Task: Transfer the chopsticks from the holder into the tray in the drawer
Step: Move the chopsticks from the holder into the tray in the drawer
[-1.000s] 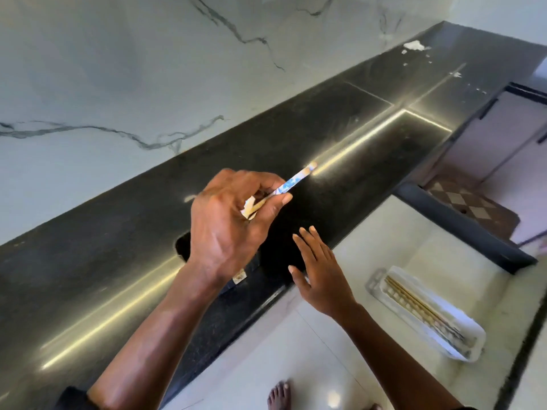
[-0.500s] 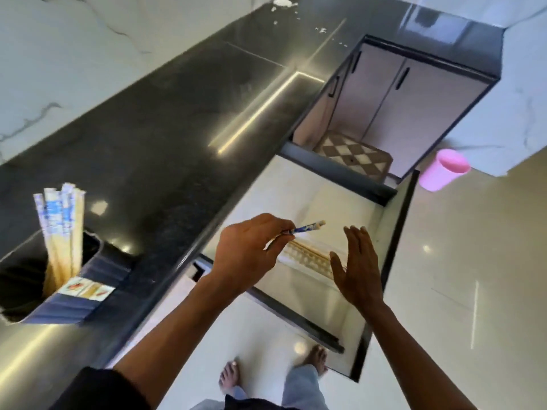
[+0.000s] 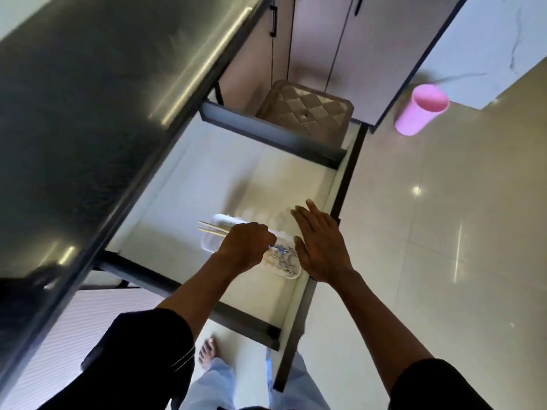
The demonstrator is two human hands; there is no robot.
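Under the counter (image 3: 88,113), a drawer (image 3: 192,179) stands open.

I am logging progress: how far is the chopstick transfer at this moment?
Done: some chopsticks already lie in the white tray inside the open drawer. In hand: the left hand grips a pair over it; the right hand hovers open. Left: releasing them; the holder is out of view.

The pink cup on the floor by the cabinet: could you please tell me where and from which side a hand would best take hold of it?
Grip the pink cup round the middle of its wall, coming from the floor side, since the cabinet corner stands close behind it. It seems to stand mouth up and shows no handle, so a sideways wrap should hold best.
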